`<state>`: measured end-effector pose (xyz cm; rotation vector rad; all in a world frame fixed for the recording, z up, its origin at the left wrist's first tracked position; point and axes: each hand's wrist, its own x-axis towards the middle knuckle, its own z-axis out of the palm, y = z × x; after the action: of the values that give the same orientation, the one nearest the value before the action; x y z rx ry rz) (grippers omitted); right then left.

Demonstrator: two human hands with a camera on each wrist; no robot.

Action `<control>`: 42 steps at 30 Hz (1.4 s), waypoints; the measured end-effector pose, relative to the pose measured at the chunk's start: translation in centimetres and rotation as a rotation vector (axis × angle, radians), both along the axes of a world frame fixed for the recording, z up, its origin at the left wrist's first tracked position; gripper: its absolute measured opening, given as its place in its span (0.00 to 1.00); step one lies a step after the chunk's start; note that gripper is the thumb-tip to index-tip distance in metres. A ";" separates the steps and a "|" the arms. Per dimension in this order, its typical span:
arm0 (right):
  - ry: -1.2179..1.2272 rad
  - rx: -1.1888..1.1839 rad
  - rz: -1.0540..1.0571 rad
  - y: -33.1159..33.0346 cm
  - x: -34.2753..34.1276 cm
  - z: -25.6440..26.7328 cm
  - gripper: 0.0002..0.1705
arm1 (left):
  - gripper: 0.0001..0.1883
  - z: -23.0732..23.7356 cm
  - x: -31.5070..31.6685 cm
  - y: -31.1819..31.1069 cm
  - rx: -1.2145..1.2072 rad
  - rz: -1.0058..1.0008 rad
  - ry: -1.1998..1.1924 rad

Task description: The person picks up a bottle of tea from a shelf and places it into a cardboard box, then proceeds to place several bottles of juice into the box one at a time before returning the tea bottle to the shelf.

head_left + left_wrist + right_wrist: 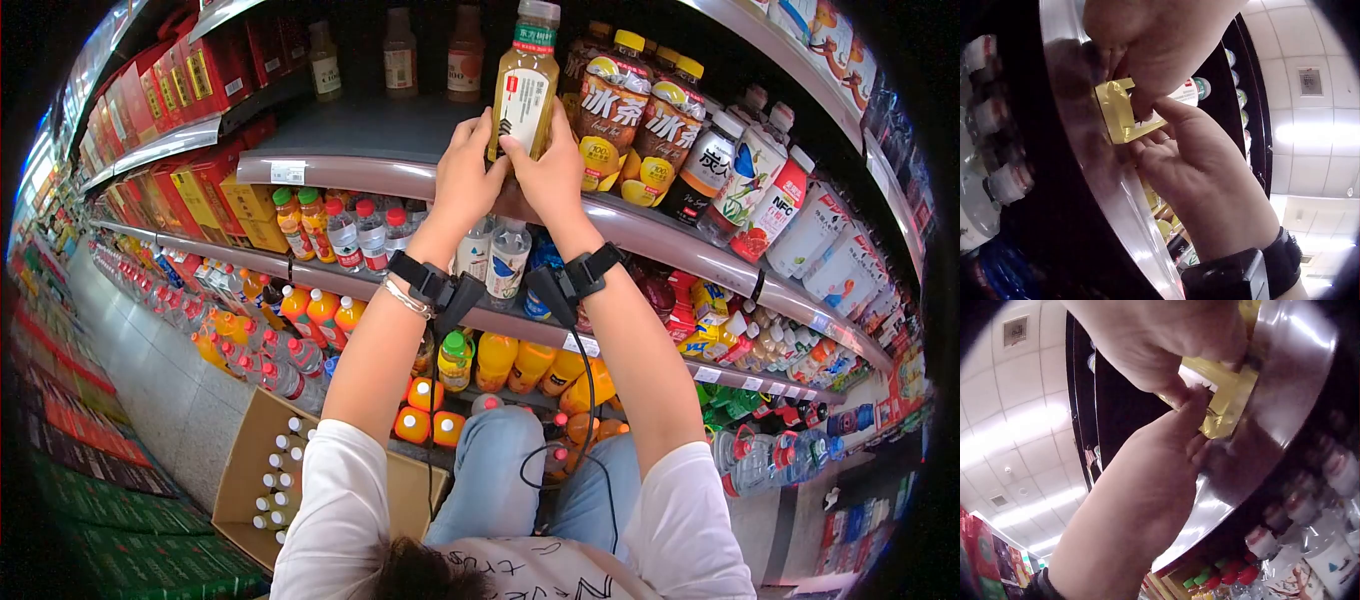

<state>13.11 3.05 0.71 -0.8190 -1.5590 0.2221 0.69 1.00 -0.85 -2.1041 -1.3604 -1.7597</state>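
A tea bottle (pixel 526 85) with a green neck band, a white label and yellowish liquid is held upright, tilted slightly, at the front edge of an upper shelf. My left hand (pixel 467 170) grips its left side low down. On the other side my right hand (pixel 550 172) grips it, the thumb lying across the label. In the left wrist view the yellow bottle base (pixel 1117 112) hangs just over the shelf lip, between both hands. The right wrist view shows the same base (pixel 1230 394) from the other side, with fingers around it.
Iced tea bottles (pixel 612 110) stand right of the held bottle; several darker bottles (pixel 400 55) stand farther back on the left. The metallic shelf lip (pixel 380 174) runs beneath the hands. Below left, a cardboard box (pixel 240 450) holds several white-capped bottles. Drinks fill the lower shelves.
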 end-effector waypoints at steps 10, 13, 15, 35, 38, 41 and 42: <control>-0.042 -0.147 -0.038 -1.6 -0.2 0.7 0.45 | 0.30 -0.1 -0.1 -0.5 0.040 0.020 0.060; -0.024 0.018 -0.021 -2.6 -0.5 -0.2 0.47 | 0.30 -0.1 -0.3 -1.6 0.149 0.029 0.097; -0.026 0.131 -0.045 -4.5 -0.4 -1.0 0.43 | 0.29 -0.3 -0.4 -3.9 0.244 0.054 0.102; -0.141 -0.458 0.527 -28.1 5.1 -16.6 0.08 | 0.13 -24.9 -24.1 -50.8 -0.966 0.950 -0.275; -0.284 -0.416 0.575 -29.3 4.4 -17.2 0.09 | 0.14 -30.0 -25.6 -55.7 -1.224 1.029 -0.670; -0.348 -0.412 0.598 -29.8 3.8 -17.5 0.10 | 0.18 -34.7 -25.9 -59.0 -1.318 1.050 -0.617; -0.360 -0.418 0.594 -30.0 3.7 -17.8 0.10 | 0.19 -35.6 -25.6 -59.5 -1.351 1.071 -0.647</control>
<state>16.82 -26.91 -17.10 -0.7147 -2.1138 0.8952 -24.94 -58.51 -36.43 -0.2714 -3.4717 -0.9751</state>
